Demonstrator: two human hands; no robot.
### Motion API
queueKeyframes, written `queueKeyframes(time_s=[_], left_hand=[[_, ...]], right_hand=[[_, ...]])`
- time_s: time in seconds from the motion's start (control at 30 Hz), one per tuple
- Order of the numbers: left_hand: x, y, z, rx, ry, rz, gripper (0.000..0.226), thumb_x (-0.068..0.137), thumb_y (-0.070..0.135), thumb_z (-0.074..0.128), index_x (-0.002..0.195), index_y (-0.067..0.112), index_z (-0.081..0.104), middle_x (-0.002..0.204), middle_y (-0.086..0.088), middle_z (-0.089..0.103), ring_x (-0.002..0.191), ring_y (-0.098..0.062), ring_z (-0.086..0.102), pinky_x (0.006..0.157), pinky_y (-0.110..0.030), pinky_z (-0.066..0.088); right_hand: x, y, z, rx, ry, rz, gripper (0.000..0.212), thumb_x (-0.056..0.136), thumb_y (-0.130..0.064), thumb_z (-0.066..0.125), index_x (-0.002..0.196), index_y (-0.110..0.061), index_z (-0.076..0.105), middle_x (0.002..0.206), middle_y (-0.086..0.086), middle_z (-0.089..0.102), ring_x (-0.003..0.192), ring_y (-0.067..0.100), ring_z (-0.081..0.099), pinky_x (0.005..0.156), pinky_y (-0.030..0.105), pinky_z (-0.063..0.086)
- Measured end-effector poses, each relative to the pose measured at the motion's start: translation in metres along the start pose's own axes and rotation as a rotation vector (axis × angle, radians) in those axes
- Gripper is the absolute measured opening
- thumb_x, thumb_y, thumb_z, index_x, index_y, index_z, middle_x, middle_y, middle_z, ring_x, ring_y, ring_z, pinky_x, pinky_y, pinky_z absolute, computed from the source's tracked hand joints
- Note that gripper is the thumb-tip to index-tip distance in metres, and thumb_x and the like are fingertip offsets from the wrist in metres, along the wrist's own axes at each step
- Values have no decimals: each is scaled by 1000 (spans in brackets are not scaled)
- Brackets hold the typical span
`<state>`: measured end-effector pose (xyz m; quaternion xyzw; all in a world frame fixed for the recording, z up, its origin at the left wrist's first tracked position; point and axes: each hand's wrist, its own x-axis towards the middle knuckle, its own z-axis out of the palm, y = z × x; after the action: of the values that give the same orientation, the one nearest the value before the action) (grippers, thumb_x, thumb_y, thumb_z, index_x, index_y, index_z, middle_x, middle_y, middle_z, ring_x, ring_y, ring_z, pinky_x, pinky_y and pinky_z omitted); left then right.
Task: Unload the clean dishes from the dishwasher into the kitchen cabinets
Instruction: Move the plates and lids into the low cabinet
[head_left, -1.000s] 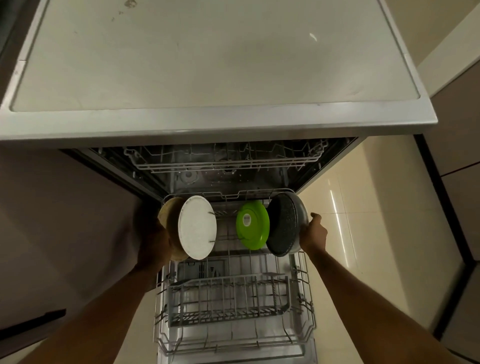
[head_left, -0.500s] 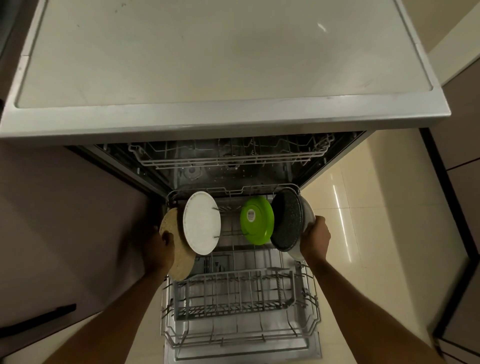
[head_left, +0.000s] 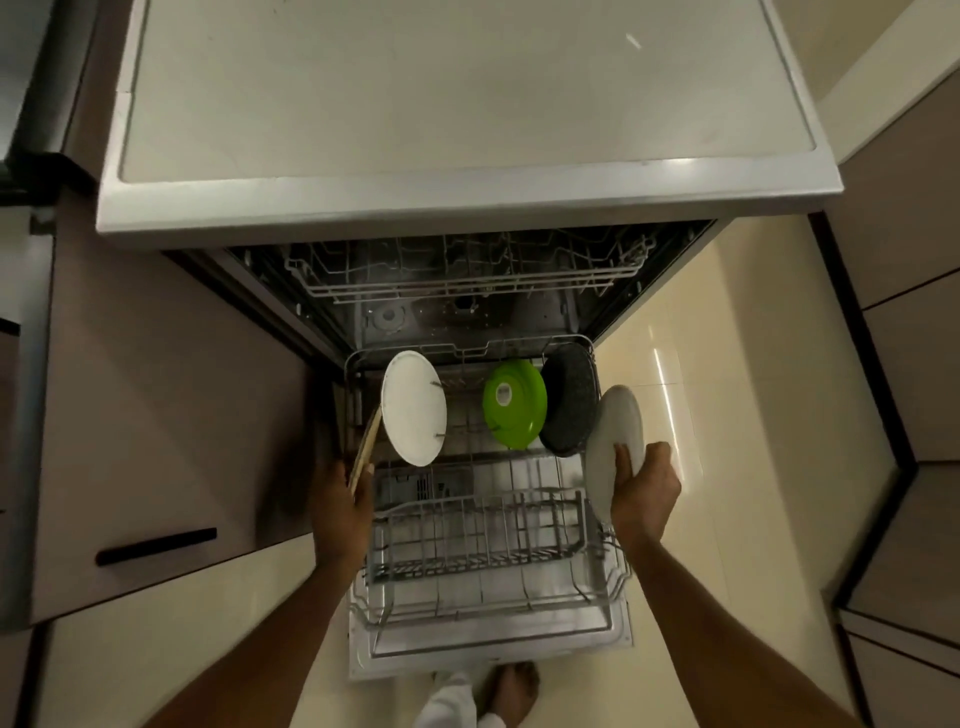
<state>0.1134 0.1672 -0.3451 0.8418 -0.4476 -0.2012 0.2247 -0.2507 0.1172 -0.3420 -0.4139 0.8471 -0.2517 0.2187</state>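
Five dishes, two hands

Lower rack holds white plate, green plate, seemingly dark pan.

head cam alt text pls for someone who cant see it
Each hand lifts a plate from the open dishwasher's lower rack: right hand a grey plate, left hand a tan one. White plate, green plate and dark pan remain racked.

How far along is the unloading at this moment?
Done: the upper rack looks empty, as does the near part of the lower rack. In hand: the left hand grips a tan plate seen edge-on, and the right hand holds a grey plate beside the rack. Left: a white plate, a green plate and a dark pan stand in the lower rack. No cabinet placement shows.
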Motion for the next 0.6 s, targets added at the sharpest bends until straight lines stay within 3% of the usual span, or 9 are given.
queueKeyframes(time_s=[0.13, 0.2, 0.27, 0.33, 0.4, 0.43, 0.5, 0.57, 0.6], left_hand=[[-48, 2, -19, -91, -108, 22, 9, 102, 10, 60, 104, 5, 53, 68, 3, 52, 52, -10, 53, 47, -14, 29], [-63, -4, -24, -182, -166, 30, 18, 104, 11, 57, 117, 20, 49, 77, -3, 65, 58, -15, 63, 48, -13, 40], [-76, -2, -33, -265, -290, 135, 46, 104, 7, 53, 142, 31, 45, 124, -8, 70, 100, -18, 72, 80, -25, 57], [-90, 0, -38, -318, -462, 279, 49, 109, 24, 48, 157, 30, 39, 161, 5, 42, 146, -16, 44, 115, -19, 37], [-102, -5, -32, -236, -568, 335, 56, 104, 55, 26, 156, 37, 38, 161, 18, 32, 152, -13, 31, 113, -4, 23], [-106, -14, -25, -193, -606, 399, 58, 102, 57, 22, 155, 40, 37, 160, 19, 33, 153, -12, 31, 114, -3, 20], [-111, -35, -16, -29, -627, 604, 47, 109, 30, 44, 155, 36, 39, 162, 12, 38, 151, -12, 33, 121, -11, 16], [-118, -59, -2, 142, -585, 834, 90, 80, -12, 75, 156, 20, 41, 159, 1, 46, 147, -12, 38, 125, -20, 16], [-121, -68, 1, 171, -589, 884, 106, 67, -18, 79, 158, 18, 37, 158, -1, 46, 146, -12, 40, 124, -23, 18]], right_hand=[[-49, 14, -5, -69, -4, 41, 36, 104, -42, 57, 82, -13, 54, 71, 3, 61, 64, 24, 62, 59, 39, 56], [-70, 21, 0, -27, -2, 110, 34, 105, -40, 56, 86, -13, 64, 73, 3, 66, 66, 24, 65, 65, 38, 58], [-88, 27, 6, 41, -21, 207, 34, 102, -40, 57, 87, -12, 69, 75, 5, 66, 70, 27, 68, 67, 39, 59], [-105, 28, 12, 105, -60, 302, 33, 101, -37, 60, 92, -8, 71, 81, 9, 68, 78, 32, 70, 69, 36, 56], [-125, 21, 19, 149, -101, 342, 29, 102, -31, 61, 105, -4, 69, 92, 10, 70, 88, 32, 69, 77, 37, 55], [-135, 16, 22, 186, -120, 345, 27, 103, -28, 60, 113, -4, 67, 98, 9, 69, 93, 31, 67, 82, 38, 54], [-156, 11, 30, 284, -143, 353, 25, 105, -21, 57, 127, -7, 56, 106, 8, 64, 101, 29, 63, 88, 41, 53], [-175, 8, 38, 378, -168, 418, 29, 106, -18, 56, 133, -9, 46, 112, 9, 61, 105, 31, 62, 94, 48, 54], [-183, 9, 42, 467, -191, 469, 32, 106, -18, 56, 136, -11, 45, 115, 9, 62, 107, 32, 62, 98, 52, 55]])
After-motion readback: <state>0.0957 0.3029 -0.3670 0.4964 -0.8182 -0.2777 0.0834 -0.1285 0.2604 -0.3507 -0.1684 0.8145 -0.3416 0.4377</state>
